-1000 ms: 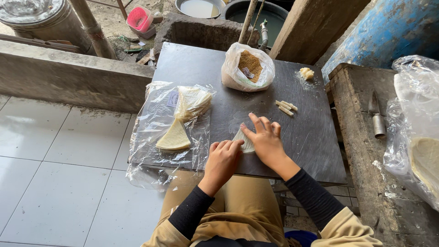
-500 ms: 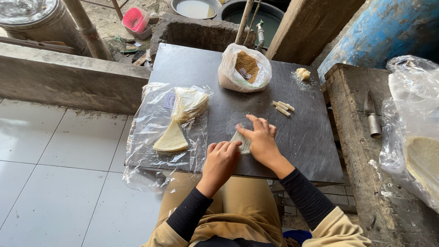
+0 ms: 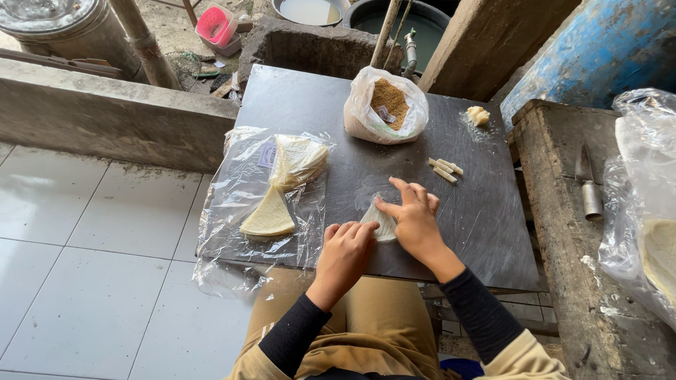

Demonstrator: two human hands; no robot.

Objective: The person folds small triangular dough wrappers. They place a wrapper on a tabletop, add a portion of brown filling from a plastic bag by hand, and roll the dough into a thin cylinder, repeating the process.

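Dark grey board (image 3: pixel 486 225); pale cream wrappers (image 3: pixel 269 217); brown filling (image 3: pixel 389 98) in a white bag; pink tub (image 3: pixel 216 25); blue barrel (image 3: pixel 598 49).

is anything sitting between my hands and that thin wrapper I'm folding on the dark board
Nothing visible does. The left hand and right hand both touch the wrapper directly on the dark board.

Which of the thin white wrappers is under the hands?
The single wrapper on the dark board, pressed by the left hand and right hand. The other wrappers lie on clear plastic.
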